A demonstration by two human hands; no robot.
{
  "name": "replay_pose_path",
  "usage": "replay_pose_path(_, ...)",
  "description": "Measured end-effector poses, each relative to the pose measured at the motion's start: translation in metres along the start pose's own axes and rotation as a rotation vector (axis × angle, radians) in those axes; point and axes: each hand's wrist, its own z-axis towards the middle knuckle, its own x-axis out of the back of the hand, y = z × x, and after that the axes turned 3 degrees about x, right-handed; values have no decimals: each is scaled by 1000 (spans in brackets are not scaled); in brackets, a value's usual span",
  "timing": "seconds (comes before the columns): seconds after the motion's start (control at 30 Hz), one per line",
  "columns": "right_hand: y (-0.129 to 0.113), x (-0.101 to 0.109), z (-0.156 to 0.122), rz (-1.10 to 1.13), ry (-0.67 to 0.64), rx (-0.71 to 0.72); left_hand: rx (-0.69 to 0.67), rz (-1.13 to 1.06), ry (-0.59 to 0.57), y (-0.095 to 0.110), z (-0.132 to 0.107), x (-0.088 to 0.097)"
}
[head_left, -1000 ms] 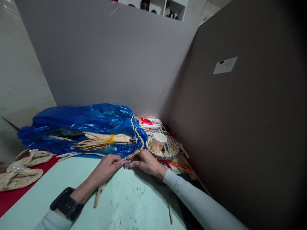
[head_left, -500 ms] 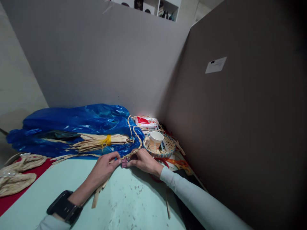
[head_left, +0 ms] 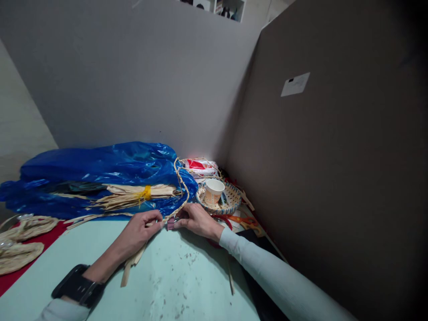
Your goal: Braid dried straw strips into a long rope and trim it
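Observation:
My left hand (head_left: 138,231) and my right hand (head_left: 195,220) meet at the far edge of a pale green table (head_left: 174,285). Both are closed in a pinch on a braided straw cord (head_left: 181,185) that loops up over a blue plastic bag (head_left: 100,171). A small pink clip (head_left: 170,225) sits on the cord between my fingertips. Flat straw strips (head_left: 132,265) trail from under my left hand towards me. A black watch (head_left: 76,289) is on my left wrist.
A straw bundle tied with yellow (head_left: 133,196) lies on the blue bag. A woven basket (head_left: 230,200) holds a paper cup (head_left: 213,191). A red-and-white packet (head_left: 200,166) lies behind it. Straw coils (head_left: 20,243) rest on red cloth at left. Grey partition walls (head_left: 334,178) close in behind and right.
The view has drifted, so everything sits a little further left. Both hands stay pinched on the braided cord at the clip, with only small finger movement.

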Motion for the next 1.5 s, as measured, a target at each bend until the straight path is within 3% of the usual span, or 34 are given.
replay_pose_path(0.43, -1, -2, 1, -12, 7, -20, -41, 131, 47, 1, 2, -6)
replay_pose_path(0.63, 2, -2, 1, -8, -6, -14, -104, 180, -35, 9, -1, -14)
replay_pose_path(0.97, -2, 0, 2, -14, 3, -61, -21, 140, 33, -4, 6, 3)
replay_pose_path(1.5, 0, -1, 3, 4, 4, -24, -16, 138, -10, 2, 6, -3)
